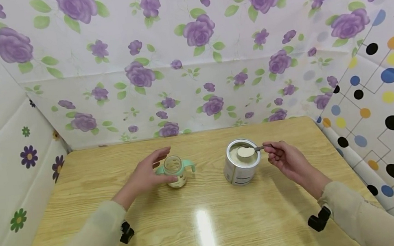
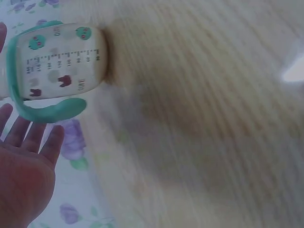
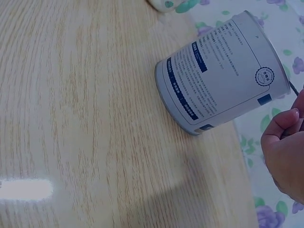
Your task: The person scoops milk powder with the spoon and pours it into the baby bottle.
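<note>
A wooden counter (image 1: 159,234) carries an open can (image 1: 238,173), upright and just left of the right hand (image 1: 286,161). Well apart on the can's left, nearer the left hand (image 1: 149,174), a smaller bottle (image 1: 179,175) stands upright, uncapped. The left fingers spread apart around it — whether they touch it, I cannot tell. The right fingers are clamped on the handle of a spoon (image 1: 258,148) — its long axis runs leftward across the can's mouth, bottle side ahead, its bowl heaped with pale powder (image 1: 246,152).
</note>
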A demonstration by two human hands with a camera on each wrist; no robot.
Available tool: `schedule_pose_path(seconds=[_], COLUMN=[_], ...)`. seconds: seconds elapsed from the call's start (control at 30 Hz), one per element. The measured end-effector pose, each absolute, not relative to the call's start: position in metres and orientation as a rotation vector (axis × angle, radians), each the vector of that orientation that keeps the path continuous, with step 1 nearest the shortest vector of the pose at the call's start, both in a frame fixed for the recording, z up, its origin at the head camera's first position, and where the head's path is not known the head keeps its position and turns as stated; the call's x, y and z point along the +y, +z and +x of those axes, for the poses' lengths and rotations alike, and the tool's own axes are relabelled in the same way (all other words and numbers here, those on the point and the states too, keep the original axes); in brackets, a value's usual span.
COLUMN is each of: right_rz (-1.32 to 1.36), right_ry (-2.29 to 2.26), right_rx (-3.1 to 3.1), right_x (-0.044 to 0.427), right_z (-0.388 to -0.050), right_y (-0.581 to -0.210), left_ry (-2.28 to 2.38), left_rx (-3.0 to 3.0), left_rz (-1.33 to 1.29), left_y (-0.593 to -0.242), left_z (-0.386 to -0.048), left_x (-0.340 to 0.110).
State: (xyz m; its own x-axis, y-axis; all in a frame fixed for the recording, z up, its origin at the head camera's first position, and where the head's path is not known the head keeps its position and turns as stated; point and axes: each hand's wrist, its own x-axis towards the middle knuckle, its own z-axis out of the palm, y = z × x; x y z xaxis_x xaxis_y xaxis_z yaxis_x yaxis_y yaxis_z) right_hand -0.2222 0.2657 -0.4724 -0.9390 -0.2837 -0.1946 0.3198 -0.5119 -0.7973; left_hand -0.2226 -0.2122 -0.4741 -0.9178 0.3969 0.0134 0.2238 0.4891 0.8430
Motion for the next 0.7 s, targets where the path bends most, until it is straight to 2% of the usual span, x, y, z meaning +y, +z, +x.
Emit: schedule_pose_path(seconds=[0.3,0.7], right_rz=[0.042,0.056], right_ry=[-2.460,-2.470], right_rx=[1.324,1.315], right_x=[0.265,0.262], right_z=[-0.221,-0.221], right_y=[-0.472,-0.472], left_ry=[1.532,1.614], left_rx=[2.499,2.487], left_rz=[0.427,0.391], left_y=[-0.494,-0.502], left_z=[-0.218,-0.216], left_x=[-0.210,-0.207])
